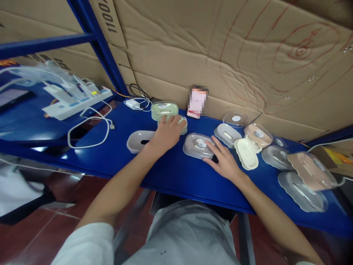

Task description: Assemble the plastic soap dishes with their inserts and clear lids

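1. Two bare hands on a blue shelf (171, 173); cardboard (107, 16) above reads "1100".
2. Left hand (167, 133) cups a green soap box (180, 123), fingers curled over it.
3. Right hand (224, 160) lies flat and open, fingertips touching a clear-lidded soap box (196, 145); bare shelf lies toward the front edge.

Both your arms reach forward and slightly inward, bare from the short white sleeves down. Your left hand (167, 134) is palm down, the wrist straight and the fingers (172, 119) curled loosely forward, close together. Your right hand (224, 160) also lies palm down, set lower and nearer to you, its fingers (211, 145) spread and pointing up and to the left, the thumb tucked low. The two hands stay apart.
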{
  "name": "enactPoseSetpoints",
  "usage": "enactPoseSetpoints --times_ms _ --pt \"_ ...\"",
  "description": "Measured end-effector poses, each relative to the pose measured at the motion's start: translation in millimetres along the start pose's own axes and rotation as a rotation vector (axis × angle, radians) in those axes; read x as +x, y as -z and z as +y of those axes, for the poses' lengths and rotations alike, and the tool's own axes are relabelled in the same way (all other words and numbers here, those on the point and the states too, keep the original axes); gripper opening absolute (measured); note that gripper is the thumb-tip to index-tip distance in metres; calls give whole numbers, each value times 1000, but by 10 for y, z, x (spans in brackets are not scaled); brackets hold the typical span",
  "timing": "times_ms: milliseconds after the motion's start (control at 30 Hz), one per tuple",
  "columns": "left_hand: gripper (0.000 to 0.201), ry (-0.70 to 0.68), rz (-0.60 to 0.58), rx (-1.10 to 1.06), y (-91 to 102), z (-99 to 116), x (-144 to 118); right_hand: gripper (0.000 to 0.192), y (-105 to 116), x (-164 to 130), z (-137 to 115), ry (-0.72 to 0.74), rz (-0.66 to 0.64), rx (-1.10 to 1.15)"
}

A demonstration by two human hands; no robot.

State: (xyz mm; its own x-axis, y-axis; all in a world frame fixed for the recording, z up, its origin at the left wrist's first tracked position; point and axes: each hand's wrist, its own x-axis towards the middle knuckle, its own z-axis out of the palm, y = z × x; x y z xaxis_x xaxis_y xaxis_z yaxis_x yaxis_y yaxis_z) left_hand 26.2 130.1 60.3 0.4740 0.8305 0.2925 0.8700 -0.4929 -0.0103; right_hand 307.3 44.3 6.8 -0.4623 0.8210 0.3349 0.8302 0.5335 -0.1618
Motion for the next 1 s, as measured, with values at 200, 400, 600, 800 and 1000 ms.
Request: enactPoseSetpoints --times_ms 200,400,600,800,1000 --pt "39 13 124 -61 176 -77 -324 73 311 -6 -22 -65 -2 -190" --pt "47 169 44 -2 154 -542 -1295 59 595 -1028 145 -442 169 -351" --pt "31 55 71 -8 95 -581 -1937 42 417 -1739 31 -353 107 -153" --pt "24 -204 273 -294 137 226 -1821 50 321 -1553 -358 -127 63 72" --pt "29 -409 247 -377 -77 939 -1300 85 271 -1320 -468 -136 251 75"
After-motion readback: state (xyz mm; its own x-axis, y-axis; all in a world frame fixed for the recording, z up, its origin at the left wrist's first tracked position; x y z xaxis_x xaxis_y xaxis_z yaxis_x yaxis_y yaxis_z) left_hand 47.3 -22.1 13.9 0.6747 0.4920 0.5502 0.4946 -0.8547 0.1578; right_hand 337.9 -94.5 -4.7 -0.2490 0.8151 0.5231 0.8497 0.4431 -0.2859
